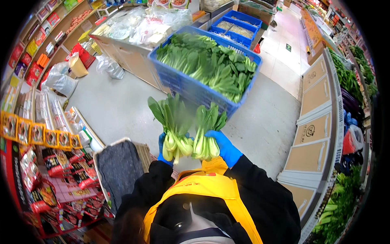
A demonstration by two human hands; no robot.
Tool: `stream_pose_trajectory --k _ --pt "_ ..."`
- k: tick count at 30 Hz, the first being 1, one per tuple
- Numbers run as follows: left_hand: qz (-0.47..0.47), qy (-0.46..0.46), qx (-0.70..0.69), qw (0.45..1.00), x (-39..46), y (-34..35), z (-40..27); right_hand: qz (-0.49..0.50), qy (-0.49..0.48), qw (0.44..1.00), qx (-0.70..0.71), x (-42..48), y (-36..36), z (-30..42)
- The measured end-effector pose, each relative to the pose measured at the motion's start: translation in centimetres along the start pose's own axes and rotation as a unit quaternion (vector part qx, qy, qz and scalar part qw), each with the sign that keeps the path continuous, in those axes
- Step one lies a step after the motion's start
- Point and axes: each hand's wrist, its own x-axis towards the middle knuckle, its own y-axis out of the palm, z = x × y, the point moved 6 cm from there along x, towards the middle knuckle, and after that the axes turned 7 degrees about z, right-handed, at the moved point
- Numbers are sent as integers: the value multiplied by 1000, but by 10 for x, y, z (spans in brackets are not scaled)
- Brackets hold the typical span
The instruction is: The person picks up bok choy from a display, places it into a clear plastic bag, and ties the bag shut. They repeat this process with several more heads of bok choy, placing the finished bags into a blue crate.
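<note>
Both hands wear blue gloves and hold bok choy in front of my body, leaves pointing away from me. My left hand grips a bunch of bok choy from its left side; some fingers are hidden behind the stems. Around the right side of a second bunch of bok choy closes my right hand. The two bunches touch or nearly touch at their pale stems. Just beyond them stands a blue plastic crate filled with leafy bok choy.
Behind the crate are blue trays of sprouts and a counter with plastic-covered goods. A vegetable shelf with beige panels runs along the right. A container with a dark cover stands at lower left, beside packaged goods. Bags lie farther left.
</note>
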Motion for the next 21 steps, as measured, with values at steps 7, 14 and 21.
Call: stream_pose_trajectory --k 7,14,21 --pt "-43 3 175 984 218 10 -136 -138 -92 965 -204 143 2 188" --pt "-87 -227 531 812 376 3 -220 -265 -90 849 -448 234 -46 254" --pt "7 -343 577 742 425 -90 -255 -416 -341 760 -365 215 -82 236"
